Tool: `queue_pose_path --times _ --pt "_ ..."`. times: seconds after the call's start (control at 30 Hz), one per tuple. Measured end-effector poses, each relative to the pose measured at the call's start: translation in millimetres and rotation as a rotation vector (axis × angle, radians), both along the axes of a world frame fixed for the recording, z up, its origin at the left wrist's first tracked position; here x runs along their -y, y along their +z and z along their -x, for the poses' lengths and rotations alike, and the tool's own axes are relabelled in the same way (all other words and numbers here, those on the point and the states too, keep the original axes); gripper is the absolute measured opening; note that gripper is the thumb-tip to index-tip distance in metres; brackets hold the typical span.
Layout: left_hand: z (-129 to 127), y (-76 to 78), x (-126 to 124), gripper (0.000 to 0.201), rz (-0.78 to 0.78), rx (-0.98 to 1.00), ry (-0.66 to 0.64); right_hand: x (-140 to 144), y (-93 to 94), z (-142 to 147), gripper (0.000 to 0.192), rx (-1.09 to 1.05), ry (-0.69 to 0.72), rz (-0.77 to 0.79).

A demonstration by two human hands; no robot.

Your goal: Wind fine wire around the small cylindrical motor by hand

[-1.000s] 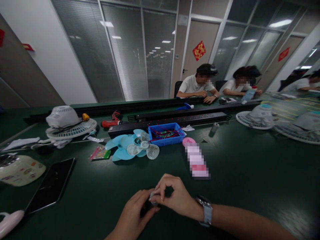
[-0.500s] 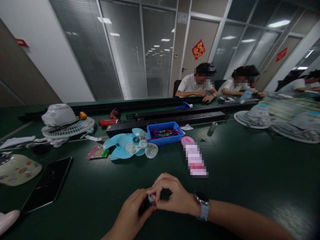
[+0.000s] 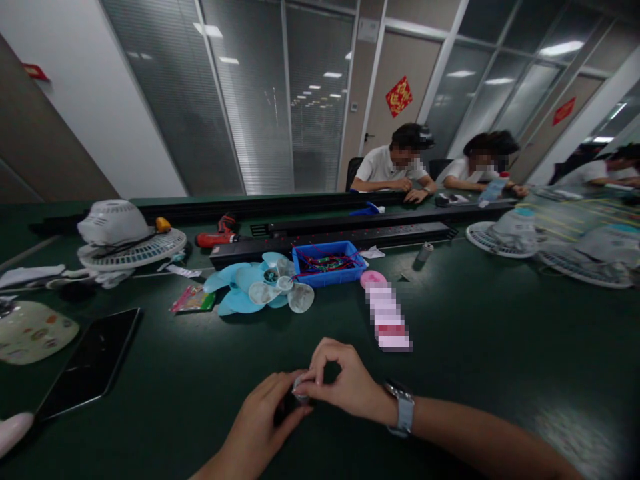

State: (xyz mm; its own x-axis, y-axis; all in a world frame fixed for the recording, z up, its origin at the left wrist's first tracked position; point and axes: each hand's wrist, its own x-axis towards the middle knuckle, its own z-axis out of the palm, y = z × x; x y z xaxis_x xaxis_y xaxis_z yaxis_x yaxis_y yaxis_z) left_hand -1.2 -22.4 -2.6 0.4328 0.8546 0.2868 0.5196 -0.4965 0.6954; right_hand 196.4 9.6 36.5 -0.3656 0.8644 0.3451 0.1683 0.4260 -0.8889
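Low in the middle of the view, my left hand (image 3: 263, 417) is curled around a small silvery cylinder (image 3: 301, 389), thumb on the near side and fingers on the far side. Its exact kind is hard to make out, since the fingers cover most of it. My right hand (image 3: 343, 383), with a watch on the wrist, pinches thumb and forefinger together at the cylinder's upper end. Whether something tiny sits in that pinch is hidden. Both hands are just above the dark green table (image 3: 450, 373). Ahead of them lies a pink-and-white strip (image 3: 386, 317), partly blurred out.
Blue fan blades (image 3: 245, 287) lie beside a blue bin (image 3: 333, 272) of wires and circuit boards. A red drill (image 3: 217, 235), a fan housing (image 3: 127, 243) and a tablet (image 3: 93, 363) are leftward. A metal cylinder (image 3: 424, 255) stands right of the bin. Two people sit opposite.
My right hand has shifted slightly, its fingertips now covering more of the cylinder's top. My left fingers have loosened a little around it. The view has moved slightly.
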Motion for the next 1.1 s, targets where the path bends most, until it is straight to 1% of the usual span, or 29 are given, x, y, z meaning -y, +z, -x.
queue_pose_path --times 0.1,0.2,0.33,0.43,0.53,0.7,0.9,1.0,1.1 --pt "0 0.1 0 0.039 -0.01 -0.014 -0.002 2 -3.6 2 0.037 0.011 -0.048 -0.003" --pt "-1 0.9 0 0.038 -0.016 -0.001 0.001 1 -4.5 2 0.035 0.006 -0.054 -0.046" --pt "-1 1.7 0 0.038 0.01 0.01 -0.004 0 0.5 1 0.034 -0.01 0.007 -0.145" --pt "-1 1.9 0 0.033 0.02 0.014 0.001 -1 5.5 -1 0.033 -0.021 0.067 -0.176" --pt "-1 2.1 0 0.031 0.009 0.012 0.001 -2 8.3 -3 0.029 -0.023 0.084 -0.191" --pt "0 0.9 1 0.028 -0.016 0.003 0.008 -6 5.1 -3 0.015 -0.001 0.108 -0.217" --pt "-1 -1.4 0 0.023 -0.044 -0.002 0.025 -7 0.5 -6 0.01 0.096 0.154 -0.347" --pt "-2 0.3 0 0.021 -0.022 -0.019 0.02 -7 1.8 -7 0.009 0.106 0.159 -0.356" --pt "-2 2.6 0 0.024 -0.001 -0.033 0.013 -7 2.5 -5 0.012 0.059 0.137 -0.293"
